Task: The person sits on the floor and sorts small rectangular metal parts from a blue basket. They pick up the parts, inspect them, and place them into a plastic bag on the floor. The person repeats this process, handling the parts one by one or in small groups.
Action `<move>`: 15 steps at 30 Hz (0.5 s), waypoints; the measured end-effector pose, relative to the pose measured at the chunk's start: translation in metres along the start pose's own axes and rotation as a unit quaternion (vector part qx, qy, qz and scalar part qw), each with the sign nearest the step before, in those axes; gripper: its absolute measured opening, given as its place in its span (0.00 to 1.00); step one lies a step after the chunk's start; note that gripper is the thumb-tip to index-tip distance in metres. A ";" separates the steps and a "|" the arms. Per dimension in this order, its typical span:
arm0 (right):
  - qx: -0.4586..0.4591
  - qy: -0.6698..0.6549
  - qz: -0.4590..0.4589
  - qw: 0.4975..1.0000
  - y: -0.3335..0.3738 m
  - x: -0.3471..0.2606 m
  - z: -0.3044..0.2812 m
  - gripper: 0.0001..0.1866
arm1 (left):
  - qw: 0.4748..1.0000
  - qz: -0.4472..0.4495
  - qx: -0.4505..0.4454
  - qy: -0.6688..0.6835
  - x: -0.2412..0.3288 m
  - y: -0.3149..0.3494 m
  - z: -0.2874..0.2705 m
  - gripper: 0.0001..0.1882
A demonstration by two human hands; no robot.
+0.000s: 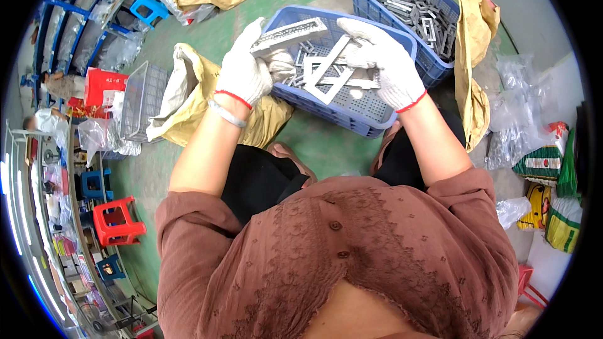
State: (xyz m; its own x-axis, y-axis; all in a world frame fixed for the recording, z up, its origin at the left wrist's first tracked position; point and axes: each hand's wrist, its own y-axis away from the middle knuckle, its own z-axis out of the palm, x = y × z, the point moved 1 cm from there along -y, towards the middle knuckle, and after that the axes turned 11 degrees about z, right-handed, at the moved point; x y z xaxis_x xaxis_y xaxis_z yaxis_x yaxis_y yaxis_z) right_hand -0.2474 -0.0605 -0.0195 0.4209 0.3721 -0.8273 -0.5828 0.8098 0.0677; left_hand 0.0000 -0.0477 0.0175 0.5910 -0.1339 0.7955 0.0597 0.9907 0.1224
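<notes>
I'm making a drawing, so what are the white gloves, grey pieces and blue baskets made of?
White gloves: probably knitted cotton or similar yarn, matte, with ribbed stitching. Grey pieces: maybe metal, perhaps plastic; pale, dull sheen and crisp edges leave it open. Blue baskets: likely moulded plastic, satiny, with rows of holes.

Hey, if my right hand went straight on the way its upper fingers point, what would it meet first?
Likely the long grey piece in your left hand, lying to the left of your right hand. Depth is unclear here, so the right hand might pass above or below it instead.
</notes>
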 end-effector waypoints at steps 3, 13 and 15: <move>0.051 0.044 0.019 0.998 0.000 -0.005 -0.007 0.18 | 0.998 -0.010 0.059 0.030 0.007 0.008 0.010 0.20; 0.014 -0.081 -0.002 0.997 -0.009 0.014 -0.012 0.10 | 0.992 -0.113 0.027 0.050 -0.013 0.018 0.017 0.22; 0.036 -0.086 0.029 0.995 -0.010 0.013 -0.012 0.13 | 0.994 -0.103 0.020 0.032 -0.018 0.018 0.016 0.21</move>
State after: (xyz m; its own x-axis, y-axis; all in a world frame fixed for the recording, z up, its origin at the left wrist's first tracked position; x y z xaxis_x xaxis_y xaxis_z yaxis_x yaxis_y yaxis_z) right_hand -0.2443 -0.0690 -0.0371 0.5036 0.4862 -0.7141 -0.5615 0.8124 0.1571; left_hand -0.0223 -0.0282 0.0154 0.6191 -0.3310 0.7121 0.1538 0.9404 0.3034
